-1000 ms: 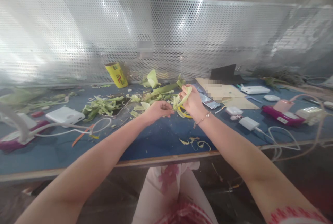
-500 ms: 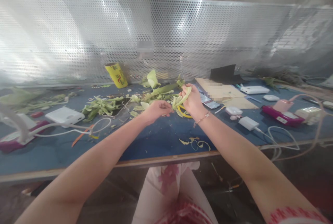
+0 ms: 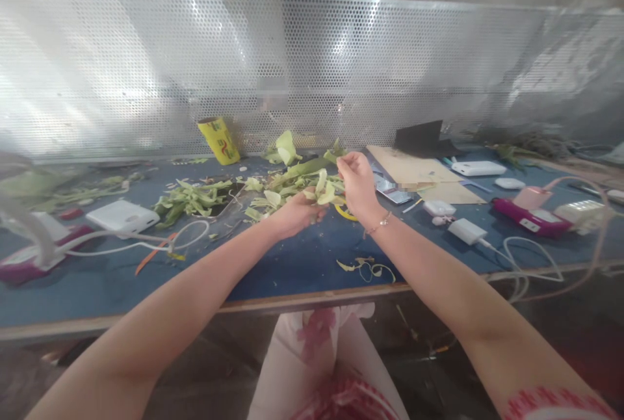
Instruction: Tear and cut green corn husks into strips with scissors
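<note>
Perforated metal screen runs along the back of a blue tabletop strewn with green trimmings, and a yellow cylinder leans near the screen's foot. What has just changed is which hand has the pale green leaf piece. Half a second ago it hung from the right hand while the left worked at its lower end; now it sits at the fingertips of the left hand, whose fingers are closed on it. It is held just above the tabletop, in front of the heap of green stalks.

The right hand has come away from that piece, its thumb and forefinger drawn narrowly together beside the heap's nearest stalk end (whether they pinch anything, I cannot tell). As I judge it, the left hand now carries the piece alone, leaving the right hand freer.

Little else has moved. A second pile of leaf strips lies to the left, beside a dark opening in the tabletop, and a yellow band shows below the right hand. Beyond the right wrist are the phone and beige paper sheets, with a white charger nearer the front edge.
</note>
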`<state>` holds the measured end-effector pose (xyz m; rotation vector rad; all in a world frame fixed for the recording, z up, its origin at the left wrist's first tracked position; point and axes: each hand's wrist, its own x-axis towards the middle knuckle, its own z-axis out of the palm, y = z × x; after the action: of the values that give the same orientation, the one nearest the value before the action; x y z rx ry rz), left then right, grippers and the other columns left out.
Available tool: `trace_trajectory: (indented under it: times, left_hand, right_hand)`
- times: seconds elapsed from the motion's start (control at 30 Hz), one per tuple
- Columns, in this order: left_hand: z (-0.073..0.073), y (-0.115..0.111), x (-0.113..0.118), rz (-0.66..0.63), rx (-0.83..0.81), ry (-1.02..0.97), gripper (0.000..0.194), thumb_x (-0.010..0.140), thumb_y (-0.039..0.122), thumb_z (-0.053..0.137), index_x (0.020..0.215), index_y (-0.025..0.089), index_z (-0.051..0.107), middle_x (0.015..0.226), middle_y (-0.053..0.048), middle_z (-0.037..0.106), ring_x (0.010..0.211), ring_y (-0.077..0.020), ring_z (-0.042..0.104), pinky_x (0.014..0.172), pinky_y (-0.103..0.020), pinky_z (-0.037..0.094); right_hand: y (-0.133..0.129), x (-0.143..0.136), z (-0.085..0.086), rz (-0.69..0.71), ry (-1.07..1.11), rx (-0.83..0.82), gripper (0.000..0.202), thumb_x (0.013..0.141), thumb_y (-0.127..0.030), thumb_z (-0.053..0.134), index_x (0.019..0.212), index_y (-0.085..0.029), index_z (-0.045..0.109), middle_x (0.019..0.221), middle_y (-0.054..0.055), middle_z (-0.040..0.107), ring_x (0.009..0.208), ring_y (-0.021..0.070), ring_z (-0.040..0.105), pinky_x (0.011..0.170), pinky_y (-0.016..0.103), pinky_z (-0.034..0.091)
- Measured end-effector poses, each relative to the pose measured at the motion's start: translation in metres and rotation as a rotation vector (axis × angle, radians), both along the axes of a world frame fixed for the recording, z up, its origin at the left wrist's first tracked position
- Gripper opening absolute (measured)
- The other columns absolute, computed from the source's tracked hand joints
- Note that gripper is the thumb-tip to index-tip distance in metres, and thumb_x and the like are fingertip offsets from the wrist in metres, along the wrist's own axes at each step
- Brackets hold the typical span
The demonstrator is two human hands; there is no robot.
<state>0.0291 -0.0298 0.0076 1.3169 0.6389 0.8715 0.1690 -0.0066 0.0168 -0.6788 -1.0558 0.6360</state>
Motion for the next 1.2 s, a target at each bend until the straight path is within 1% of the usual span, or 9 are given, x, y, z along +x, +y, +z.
trace_trajectory:
  times: [0.1, 0.23, 0.33, 0.43, 0.53, 0.77, 0.93, 1.07, 1.2]
  left_hand:
    - [0.007, 0.004, -0.005, 0.002, -0.107, -0.115, 0.031, 0.059, 0.003, 0.058, 0.087, 0.014, 0.054, 0.072, 0.000, 0.056, 0.051, -0.0041, 0.045, 0.050, -0.020, 0.036]
    - [0.015, 0.009, -0.014, -0.053, -0.227, -0.239, 0.023, 0.065, 0.012, 0.054, 0.087, 0.012, 0.058, 0.075, -0.005, 0.059, 0.053, -0.0077, 0.048, 0.051, -0.023, 0.040]
    - [0.018, 0.009, -0.016, -0.061, -0.234, -0.280, 0.021, 0.070, 0.018, 0.052, 0.088, 0.011, 0.060, 0.076, -0.007, 0.061, 0.053, -0.0088, 0.048, 0.050, -0.023, 0.039]
    - [0.019, 0.006, -0.014, -0.030, -0.212, -0.277, 0.016, 0.074, 0.020, 0.053, 0.086, 0.012, 0.059, 0.075, -0.006, 0.062, 0.052, -0.0080, 0.047, 0.048, -0.022, 0.037]
    - [0.016, 0.004, -0.011, -0.016, -0.160, -0.256, 0.013, 0.078, 0.024, 0.057, 0.086, 0.014, 0.057, 0.077, -0.004, 0.061, 0.051, -0.0061, 0.046, 0.048, -0.020, 0.037]
    - [0.011, 0.001, -0.006, 0.060, 0.015, -0.218, 0.026, 0.075, 0.033, 0.066, 0.083, 0.015, 0.050, 0.074, 0.002, 0.053, 0.050, -0.0022, 0.039, 0.046, -0.018, 0.032]
    - [0.005, 0.005, -0.005, 0.088, 0.156, -0.137, 0.036, 0.069, 0.039, 0.070, 0.083, 0.016, 0.047, 0.060, 0.006, 0.041, 0.048, -0.0028, 0.034, 0.046, -0.018, 0.028]
    - [0.003, 0.007, -0.006, 0.135, 0.180, -0.104, 0.035, 0.072, 0.044, 0.067, 0.077, 0.016, 0.046, 0.051, 0.009, 0.032, 0.045, -0.0032, 0.031, 0.044, -0.019, 0.025]
    - [0.006, 0.004, -0.006, 0.167, 0.171, -0.096, 0.034, 0.074, 0.043, 0.065, 0.072, 0.016, 0.044, 0.050, 0.008, 0.032, 0.042, -0.0026, 0.031, 0.042, -0.018, 0.022]
  right_hand:
    - [-0.005, 0.001, 0.003, -0.006, -0.095, 0.022, 0.010, 0.076, -0.024, 0.060, 0.079, -0.021, 0.051, 0.073, -0.004, 0.051, 0.068, 0.0079, 0.049, 0.066, 0.022, 0.042]
    - [-0.017, -0.004, 0.008, 0.051, -0.240, 0.051, 0.005, 0.075, -0.021, 0.060, 0.078, -0.022, 0.055, 0.073, -0.003, 0.056, 0.068, 0.0094, 0.052, 0.067, 0.024, 0.045]
    - [-0.023, -0.009, 0.008, 0.112, -0.316, 0.040, 0.005, 0.074, -0.018, 0.060, 0.074, -0.022, 0.057, 0.071, -0.003, 0.057, 0.064, 0.0096, 0.052, 0.062, 0.024, 0.046]
    - [-0.022, -0.011, 0.005, 0.182, -0.283, 0.003, 0.005, 0.073, -0.018, 0.060, 0.073, -0.022, 0.058, 0.068, -0.004, 0.057, 0.060, 0.0096, 0.052, 0.056, 0.023, 0.048]
    - [-0.020, -0.011, 0.002, 0.218, -0.263, -0.018, 0.005, 0.071, -0.021, 0.063, 0.073, -0.022, 0.059, 0.069, -0.004, 0.058, 0.060, 0.0099, 0.054, 0.055, 0.023, 0.050]
    - [-0.018, -0.009, 0.001, 0.164, -0.346, -0.005, 0.002, 0.071, -0.021, 0.063, 0.073, -0.022, 0.062, 0.071, -0.003, 0.063, 0.065, 0.0122, 0.059, 0.064, 0.027, 0.052]
    - [-0.017, -0.008, 0.002, 0.212, -0.335, -0.014, 0.006, 0.069, -0.024, 0.067, 0.075, -0.023, 0.064, 0.070, -0.003, 0.064, 0.066, 0.0132, 0.061, 0.068, 0.029, 0.052]
    - [-0.016, -0.008, 0.001, 0.211, -0.409, 0.005, 0.006, 0.072, -0.023, 0.064, 0.077, -0.022, 0.065, 0.071, -0.002, 0.065, 0.066, 0.0128, 0.060, 0.067, 0.027, 0.050]
    - [-0.016, -0.007, -0.001, 0.188, -0.463, 0.022, 0.006, 0.074, -0.022, 0.061, 0.078, -0.022, 0.065, 0.072, -0.002, 0.065, 0.065, 0.0122, 0.059, 0.064, 0.027, 0.049]
